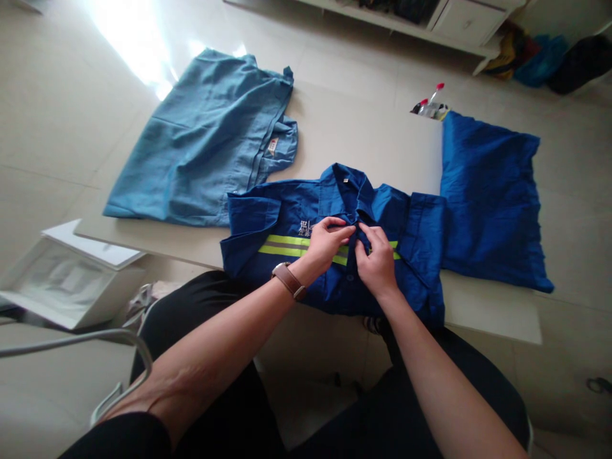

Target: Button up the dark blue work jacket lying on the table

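A dark blue work shirt point(291, 210) with yellow-green reflective stripes lies front up across the near edge of the white table, its collar pointing away from me. My left hand point(329, 241), with a brown-strapped watch at the wrist, pinches the front placket just below the collar. Close beside it, my right hand point(375, 255) grips the other side of the same placket. The fingertips of both hands nearly meet there. Whatever small part of the placket sits between them is hidden by the fingers.
On the table point(363, 134), a lighter blue garment point(201, 140) lies at the left and a folded blue cloth point(492, 204) hangs over the right end. Small bottles point(433, 102) with red caps show behind. A white box point(62, 274) stands at lower left, a white cabinet point(463, 25) beyond.
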Tool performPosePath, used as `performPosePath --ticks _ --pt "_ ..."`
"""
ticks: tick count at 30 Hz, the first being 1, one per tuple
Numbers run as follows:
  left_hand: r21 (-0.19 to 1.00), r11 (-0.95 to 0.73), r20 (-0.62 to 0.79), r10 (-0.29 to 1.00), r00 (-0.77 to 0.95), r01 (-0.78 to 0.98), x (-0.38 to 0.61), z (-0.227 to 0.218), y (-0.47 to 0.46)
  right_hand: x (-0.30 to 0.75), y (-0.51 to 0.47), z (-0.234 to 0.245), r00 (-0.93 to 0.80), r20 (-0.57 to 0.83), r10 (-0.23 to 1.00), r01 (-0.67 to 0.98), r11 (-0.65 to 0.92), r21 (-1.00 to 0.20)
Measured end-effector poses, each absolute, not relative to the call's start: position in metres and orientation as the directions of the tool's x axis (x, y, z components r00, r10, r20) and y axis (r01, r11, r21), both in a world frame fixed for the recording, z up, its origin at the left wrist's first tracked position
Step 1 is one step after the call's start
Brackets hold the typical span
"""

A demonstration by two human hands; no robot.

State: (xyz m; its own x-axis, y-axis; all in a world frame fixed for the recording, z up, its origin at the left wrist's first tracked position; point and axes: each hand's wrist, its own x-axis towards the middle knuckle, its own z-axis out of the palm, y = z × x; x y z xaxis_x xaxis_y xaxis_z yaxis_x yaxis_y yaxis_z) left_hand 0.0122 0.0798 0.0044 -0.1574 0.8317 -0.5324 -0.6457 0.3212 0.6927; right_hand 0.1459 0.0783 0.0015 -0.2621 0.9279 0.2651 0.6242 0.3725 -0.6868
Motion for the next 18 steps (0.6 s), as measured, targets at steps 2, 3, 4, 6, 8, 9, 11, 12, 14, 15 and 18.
performPosePath --ticks 2,3,4,6,8,9,11,12,14,15,18 --pt "0.699 0.315 -0.522 0.838 -0.158 -0.642 0.012 0.0036 0.0797 0.1461 0.0783 0.0014 -0.267 0.265 0.927 0.622 0.375 -0.687" --pt "0.703 0.312 -0.519 0.84 -0.161 -0.639 0.0121 0.003 0.0798 0.1462 0.0783 0.0014 -0.271 0.264 0.926 0.621 0.377 -0.687" --pt "0.708 0.309 -0.515 0.841 -0.165 -0.635 0.0121 0.0023 0.0801 0.1464 0.0782 0.0016 -0.273 0.262 0.926 0.621 0.378 -0.687" --pt "0.715 0.303 -0.508 0.844 -0.171 -0.63 0.0125 0.0012 0.0806 0.1463 0.0781 0.002 -0.277 0.256 0.926 0.622 0.375 -0.687" --pt "0.714 0.299 -0.506 0.846 -0.171 -0.633 0.013 0.0011 0.0809 0.1458 0.0779 0.0022 -0.278 0.249 0.928 0.626 0.372 -0.686" --pt "0.711 0.299 -0.508 0.845 -0.17 -0.637 0.0133 0.0014 0.0808 0.1455 0.0778 0.0021 -0.28 0.245 0.928 0.627 0.37 -0.686" --pt "0.706 0.302 -0.515 0.839 -0.173 -0.64 0.0138 0.0023 0.0805 0.145 0.0778 0.0015 -0.292 0.231 0.928 0.629 0.368 -0.684" --pt "0.709 0.303 -0.516 0.838 -0.175 -0.637 0.014 0.0027 0.0804 0.145 0.0779 0.0008 -0.299 0.223 0.928 0.631 0.368 -0.684" --pt "0.733 0.309 -0.504 0.845 -0.178 -0.606 0.0138 0.0027 0.0808 0.1458 0.0783 -0.0007 -0.311 0.204 0.928 0.634 0.362 -0.683" --pt "0.757 0.316 -0.489 0.854 -0.176 -0.572 0.0133 0.0022 0.0813 0.1465 0.0785 -0.0014 -0.314 0.193 0.929 0.636 0.357 -0.684" --pt "0.847 0.356 -0.441 0.885 -0.148 -0.395 0.0091 -0.0002 0.0838 0.1486 0.0783 -0.002 -0.319 0.172 0.932 0.639 0.346 -0.687"
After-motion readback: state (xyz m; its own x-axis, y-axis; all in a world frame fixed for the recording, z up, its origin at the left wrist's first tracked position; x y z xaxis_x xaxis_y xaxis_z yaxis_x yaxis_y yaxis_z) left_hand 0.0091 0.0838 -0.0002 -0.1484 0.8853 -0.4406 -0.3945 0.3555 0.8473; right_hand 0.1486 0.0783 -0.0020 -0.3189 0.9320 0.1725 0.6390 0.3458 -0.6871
